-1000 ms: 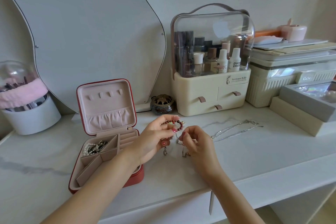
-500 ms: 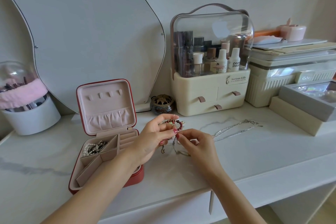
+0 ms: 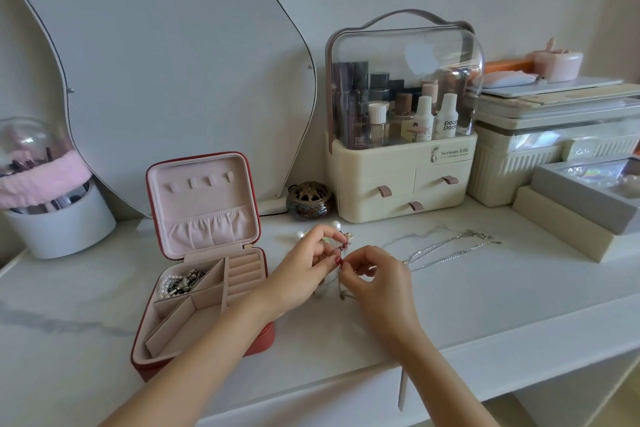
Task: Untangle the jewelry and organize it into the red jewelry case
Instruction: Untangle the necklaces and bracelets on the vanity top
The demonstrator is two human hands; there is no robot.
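White marble-look worktop (image 3: 485, 305), seen from the head camera. Open red square jewelry case (image 3: 204, 354) sits left of centre, pale pink lining, lid standing upright at the far side. Its far-left compartment holds a heap of pearl and dark metal jewelry (image 3: 180, 282); the other compartments show only lining. Just right of the case, both hands meet above the worktop. Left hand (image 3: 304, 274) has its fingers curled, thumb and forefinger pinching a small tangled cluster of red beads and thin wire (image 3: 343, 246). Right hand (image 3: 377, 279) has its fingers curled too, tips pinching the same tangle from the right side; fine strands hang from the pinch towards the worktop, roughly vertical. Two white pearl-like beads (image 3: 336, 225) show just beyond the left hand's fingers; whether they belong to the tangle cannot be told. Further right, a pair of thin silver chain necklaces (image 3: 450, 248) lies flat on the worktop, long axis running from near the right hand out to the right and slightly away. Behind stands a cream cosmetics organiser with clear domed lid (image 3: 401, 180).
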